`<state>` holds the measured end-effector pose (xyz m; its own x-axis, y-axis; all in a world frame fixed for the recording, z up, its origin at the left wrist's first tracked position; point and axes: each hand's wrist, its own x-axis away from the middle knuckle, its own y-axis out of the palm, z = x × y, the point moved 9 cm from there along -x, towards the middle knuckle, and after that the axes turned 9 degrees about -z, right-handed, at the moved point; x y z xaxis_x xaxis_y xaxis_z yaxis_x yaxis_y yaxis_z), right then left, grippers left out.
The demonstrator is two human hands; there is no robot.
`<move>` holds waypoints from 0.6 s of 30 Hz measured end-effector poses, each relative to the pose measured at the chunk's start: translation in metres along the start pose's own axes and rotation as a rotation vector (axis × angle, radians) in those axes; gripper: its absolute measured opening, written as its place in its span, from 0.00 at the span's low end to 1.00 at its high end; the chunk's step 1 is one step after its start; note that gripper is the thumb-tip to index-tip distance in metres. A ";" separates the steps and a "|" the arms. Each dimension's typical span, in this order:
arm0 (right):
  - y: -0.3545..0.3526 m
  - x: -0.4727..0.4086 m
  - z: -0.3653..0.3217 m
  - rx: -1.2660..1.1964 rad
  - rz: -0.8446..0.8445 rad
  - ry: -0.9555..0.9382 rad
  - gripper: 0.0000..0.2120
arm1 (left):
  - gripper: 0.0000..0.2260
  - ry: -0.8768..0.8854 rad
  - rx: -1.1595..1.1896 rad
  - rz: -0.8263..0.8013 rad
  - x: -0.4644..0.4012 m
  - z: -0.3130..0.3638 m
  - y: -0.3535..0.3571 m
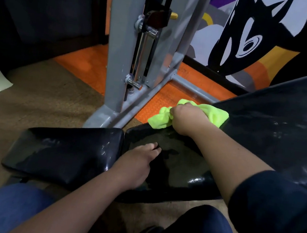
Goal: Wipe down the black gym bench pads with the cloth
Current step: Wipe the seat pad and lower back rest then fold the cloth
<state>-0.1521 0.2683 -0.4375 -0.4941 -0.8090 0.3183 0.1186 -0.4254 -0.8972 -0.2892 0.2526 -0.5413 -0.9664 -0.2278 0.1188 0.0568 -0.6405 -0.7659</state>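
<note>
Microfibre cloth (pixel 214 115): soft, light, bunches easily.
Right hand (pixel 188 117) grips it bunched; left hand (pixel 135 163) flat, fingers relaxed, bracing slick pad (pixel 180 165).

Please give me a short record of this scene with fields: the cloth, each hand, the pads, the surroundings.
cloth: yellow-green cloth, bunched, at far edge of middle pad
right hand: right hand grips the cloth
left hand: left hand rests flat on middle pad
pads: left pad, middle pad, inclined back pad; wet streaks
surroundings: grey machine frame, orange floor mat
</note>
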 end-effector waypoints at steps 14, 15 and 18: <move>0.025 0.031 -0.020 -0.010 -0.078 -0.185 0.11 | 0.23 0.028 0.167 0.124 0.014 -0.003 -0.006; 0.020 0.030 -0.016 -0.037 -0.087 -0.150 0.10 | 0.20 0.041 0.179 0.204 0.018 -0.002 -0.013; 0.015 0.031 -0.023 -0.027 -0.069 -0.140 0.10 | 0.11 0.072 0.175 0.438 0.028 0.005 -0.040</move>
<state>-0.1858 0.2463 -0.4481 -0.3753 -0.8277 0.4172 0.0649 -0.4724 -0.8790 -0.3169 0.2682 -0.5040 -0.8566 -0.4567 -0.2401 0.4982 -0.6109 -0.6154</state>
